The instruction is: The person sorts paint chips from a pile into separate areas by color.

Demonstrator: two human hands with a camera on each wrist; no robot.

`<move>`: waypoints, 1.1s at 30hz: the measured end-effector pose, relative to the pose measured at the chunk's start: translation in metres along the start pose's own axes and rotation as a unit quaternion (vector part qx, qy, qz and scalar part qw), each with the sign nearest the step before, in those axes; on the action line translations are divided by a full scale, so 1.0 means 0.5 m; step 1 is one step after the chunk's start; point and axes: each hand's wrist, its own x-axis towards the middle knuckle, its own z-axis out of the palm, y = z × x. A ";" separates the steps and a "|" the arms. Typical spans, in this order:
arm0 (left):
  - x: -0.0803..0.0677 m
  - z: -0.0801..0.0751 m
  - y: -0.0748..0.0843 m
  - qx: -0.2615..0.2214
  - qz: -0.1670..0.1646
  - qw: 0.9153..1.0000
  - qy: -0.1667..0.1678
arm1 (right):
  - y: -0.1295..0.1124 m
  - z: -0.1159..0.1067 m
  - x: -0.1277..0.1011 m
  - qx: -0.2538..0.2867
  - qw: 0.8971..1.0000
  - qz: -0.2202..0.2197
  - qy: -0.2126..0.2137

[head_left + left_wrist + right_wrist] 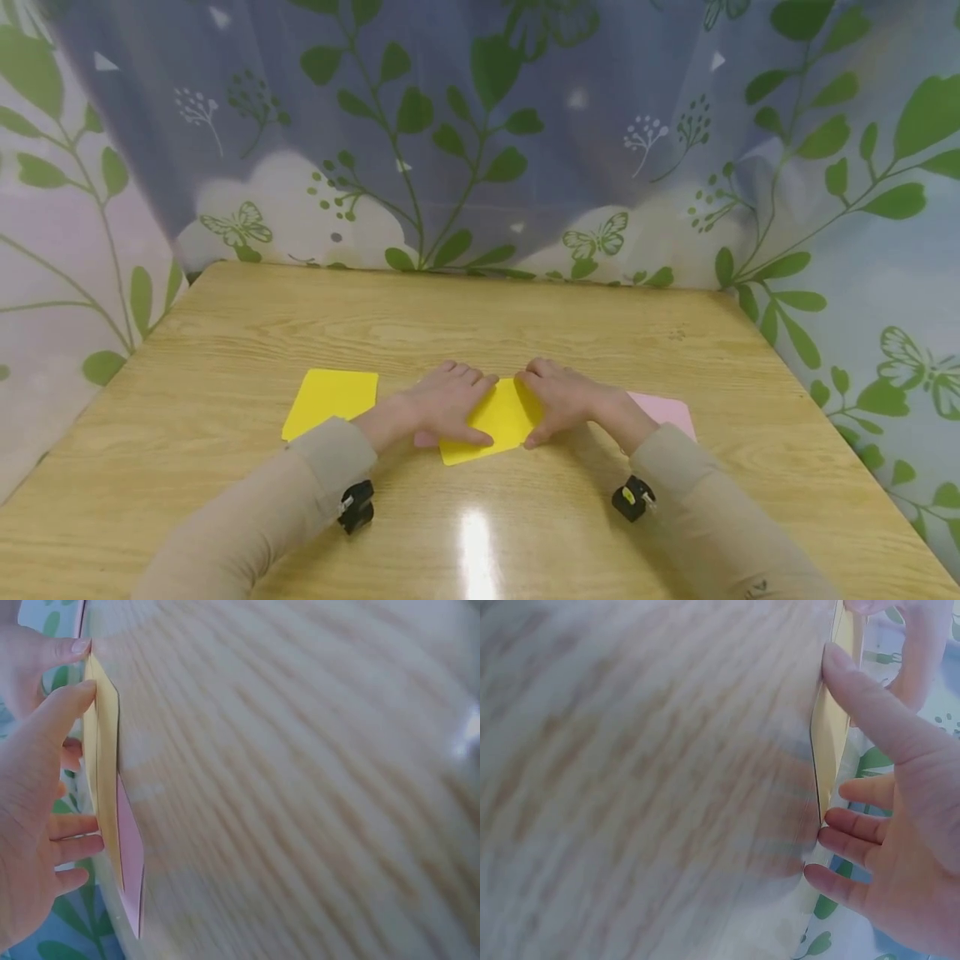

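Between my two hands lies a yellow sheet of paper [501, 417] on the table. My left hand [448, 402] rests over its left part, with the thumb on the paper and the fingers spread toward the far edge. A line runs along the yellow sheet in the left wrist view. My right hand [564, 396] touches the right end, thumb at the near edge and fingertips toward the far side. The right wrist view shows those fingers extended. Pink paper [131, 859] sticks out from under the yellow sheet at the left, mostly hidden.
Another yellow sheet [333, 402] lies to the left, partly behind the left forearm. A pink sheet [666, 412] lies at the right, overlapped by the right wrist. Patterned curtains [450, 167] stand behind the wooden table [480, 321] and at its sides.
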 end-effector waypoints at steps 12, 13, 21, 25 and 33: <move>0.000 0.003 0.005 -0.001 -0.003 1.000 -0.002 | -0.009 -0.002 0.003 -0.003 0.999 0.033 -0.015; -0.001 0.003 0.006 -0.001 -0.002 1.000 -0.002 | -0.009 -0.001 0.004 -0.003 0.999 0.035 -0.017; 0.003 0.006 0.005 0.011 -0.004 1.000 0.001 | -0.010 -0.003 0.006 -0.009 0.999 0.049 -0.020; 0.005 0.005 0.003 0.007 -0.006 1.000 0.003 | -0.011 -0.009 0.006 -0.010 0.998 0.053 -0.023; 0.005 -0.001 0.002 0.010 -0.005 1.000 0.004 | -0.012 -0.012 0.005 -0.002 0.998 0.054 -0.019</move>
